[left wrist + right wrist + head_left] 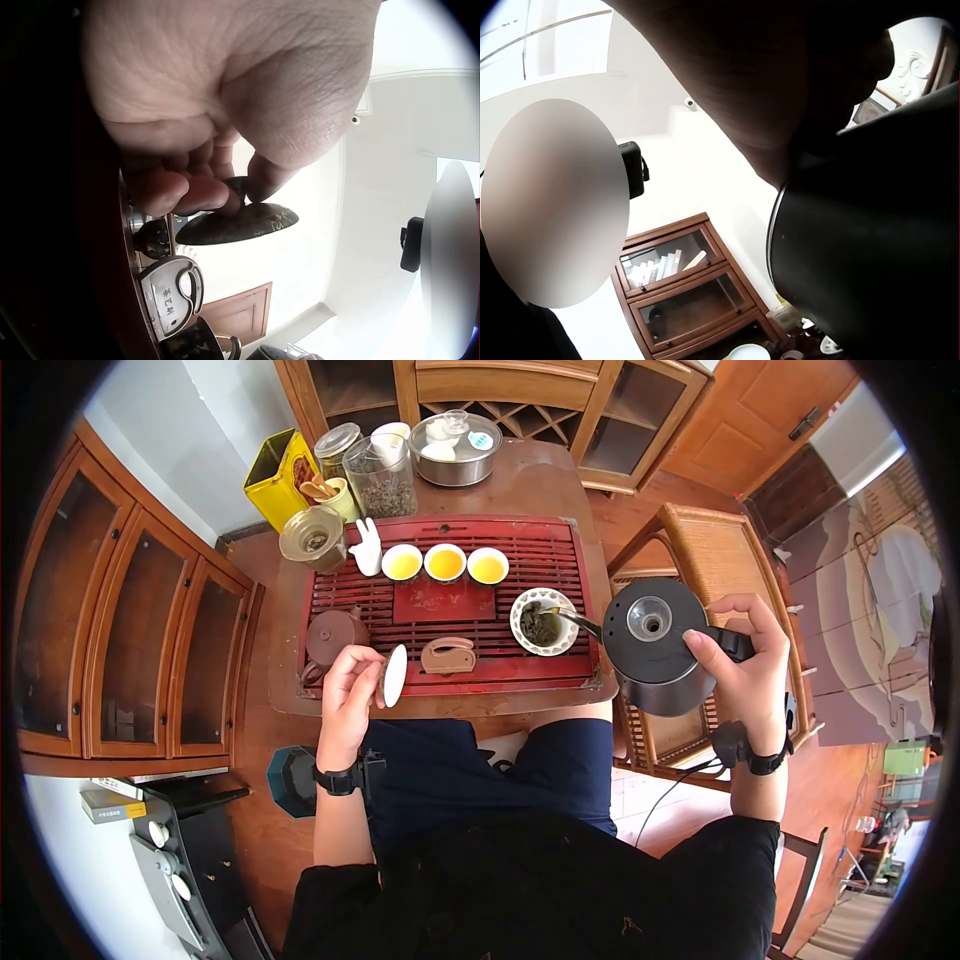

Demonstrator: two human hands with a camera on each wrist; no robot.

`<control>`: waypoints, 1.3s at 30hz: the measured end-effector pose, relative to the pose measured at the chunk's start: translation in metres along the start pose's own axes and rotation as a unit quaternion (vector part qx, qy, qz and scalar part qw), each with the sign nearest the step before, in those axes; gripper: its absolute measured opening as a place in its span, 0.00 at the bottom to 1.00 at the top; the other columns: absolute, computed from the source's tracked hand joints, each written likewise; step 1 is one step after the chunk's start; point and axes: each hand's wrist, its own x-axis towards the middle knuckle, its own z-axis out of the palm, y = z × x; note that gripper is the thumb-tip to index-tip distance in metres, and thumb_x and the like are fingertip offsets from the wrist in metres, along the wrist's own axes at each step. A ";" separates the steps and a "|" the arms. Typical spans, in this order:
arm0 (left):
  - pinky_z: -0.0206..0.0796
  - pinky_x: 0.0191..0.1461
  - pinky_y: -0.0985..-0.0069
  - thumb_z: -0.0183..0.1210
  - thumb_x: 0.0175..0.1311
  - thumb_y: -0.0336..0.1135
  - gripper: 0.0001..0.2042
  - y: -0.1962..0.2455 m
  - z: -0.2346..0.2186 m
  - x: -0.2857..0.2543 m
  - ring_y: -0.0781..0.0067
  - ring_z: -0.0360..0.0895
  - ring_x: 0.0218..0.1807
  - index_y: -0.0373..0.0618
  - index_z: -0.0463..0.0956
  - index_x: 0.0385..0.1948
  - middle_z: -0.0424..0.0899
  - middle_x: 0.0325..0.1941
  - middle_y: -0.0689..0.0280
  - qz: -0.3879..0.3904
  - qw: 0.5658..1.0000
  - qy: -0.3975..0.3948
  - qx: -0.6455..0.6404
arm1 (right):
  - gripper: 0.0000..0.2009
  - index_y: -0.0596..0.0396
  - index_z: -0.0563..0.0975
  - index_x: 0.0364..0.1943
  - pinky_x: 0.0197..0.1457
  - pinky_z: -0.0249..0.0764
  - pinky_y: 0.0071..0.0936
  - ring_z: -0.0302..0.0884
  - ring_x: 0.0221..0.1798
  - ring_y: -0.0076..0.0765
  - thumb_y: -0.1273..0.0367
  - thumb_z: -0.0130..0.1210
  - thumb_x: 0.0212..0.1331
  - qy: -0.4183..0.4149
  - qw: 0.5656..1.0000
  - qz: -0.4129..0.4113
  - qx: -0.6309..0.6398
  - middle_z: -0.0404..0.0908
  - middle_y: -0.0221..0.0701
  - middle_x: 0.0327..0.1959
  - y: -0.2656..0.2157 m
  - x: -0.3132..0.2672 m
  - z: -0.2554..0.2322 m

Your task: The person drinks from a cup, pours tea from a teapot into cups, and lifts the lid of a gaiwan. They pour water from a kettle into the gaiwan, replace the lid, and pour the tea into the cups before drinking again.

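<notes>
My left hand (350, 695) pinches a small white lid (396, 676) by its knob, tilted on edge above the tray's front. In the left wrist view, thumb and fingertips meet at the knob of the lid (240, 225). My right hand (752, 670) grips the handle of a black gooseneck kettle (660, 685), its spout (578, 619) reaching over a white gaiwan bowl (517, 632). Dark wet tea leaves (538, 626) lie in the bowl. The kettle's dark body (870, 240) fills much of the right wrist view.
The red slatted tea tray (400, 526) bears three cups (445, 547) of yellow tea, a white hand-shaped figurine (367, 550), a clay teapot (332, 636) and a brown loop-handled piece (448, 656). Behind stand a glass pitcher (296, 538), a yellow tin (270, 490) and a lidded steel pot (455, 465).
</notes>
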 end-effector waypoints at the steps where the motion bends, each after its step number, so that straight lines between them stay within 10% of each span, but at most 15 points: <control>1: 0.65 0.33 0.86 0.53 0.79 0.32 0.05 0.000 0.000 0.000 0.87 0.72 0.30 0.42 0.74 0.46 0.81 0.35 0.71 -0.002 1.000 0.001 -0.001 | 0.19 0.58 0.77 0.45 0.37 0.75 0.14 0.85 0.33 0.19 0.67 0.75 0.56 0.000 1.000 0.000 0.000 0.88 0.33 0.28 -0.001 0.000 -0.001; 39: 0.65 0.33 0.86 0.54 0.79 0.34 0.06 0.000 0.000 0.000 0.87 0.73 0.30 0.43 0.75 0.46 0.81 0.35 0.71 0.005 1.000 -0.001 0.001 | 0.18 0.58 0.78 0.45 0.38 0.77 0.16 0.87 0.34 0.21 0.68 0.75 0.56 0.008 1.000 -0.003 0.004 0.88 0.33 0.29 -0.006 0.003 0.003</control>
